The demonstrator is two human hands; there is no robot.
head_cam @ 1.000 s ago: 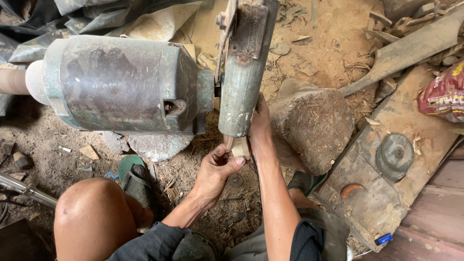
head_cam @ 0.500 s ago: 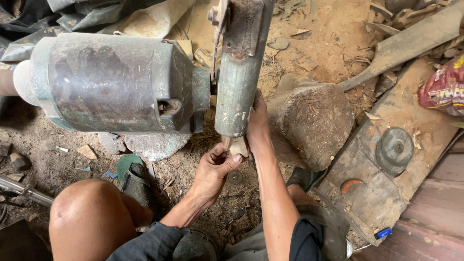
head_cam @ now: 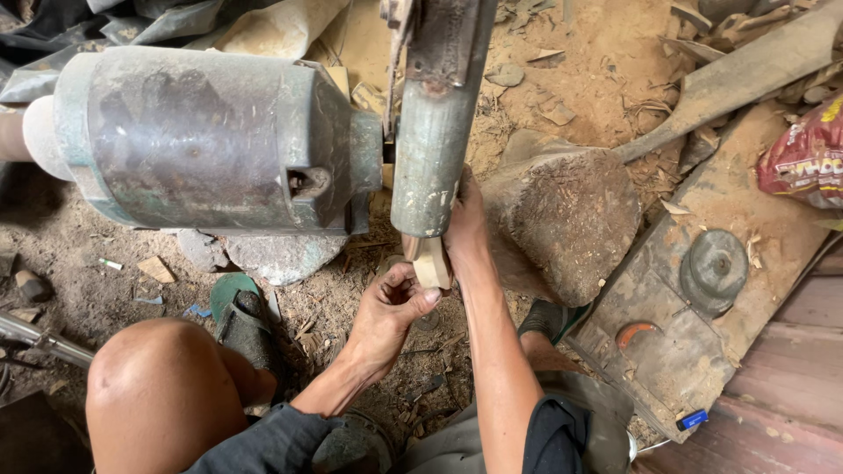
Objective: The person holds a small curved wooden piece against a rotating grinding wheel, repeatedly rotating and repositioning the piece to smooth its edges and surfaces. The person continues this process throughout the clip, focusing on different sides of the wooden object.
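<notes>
Two hands hold a small wooden block against a grinder.

The pale, squarish wooden block (head_cam: 431,261) sits under the green guard (head_cam: 435,132); left hand (head_cam: 395,307) and right hand (head_cam: 465,224) fingers grip it.

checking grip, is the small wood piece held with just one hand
No, both the left hand and right hand touch the wood piece.

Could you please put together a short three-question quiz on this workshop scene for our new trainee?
1. True or false: both hands hold the small wooden piece against the underside of the green guard.
2. Which lies right of the guard: A) large stone, B) motor?
3. What does the left hand grip?

Key: 1 true; 2 A; 3 the wooden piece, with the right hand above it.
</notes>
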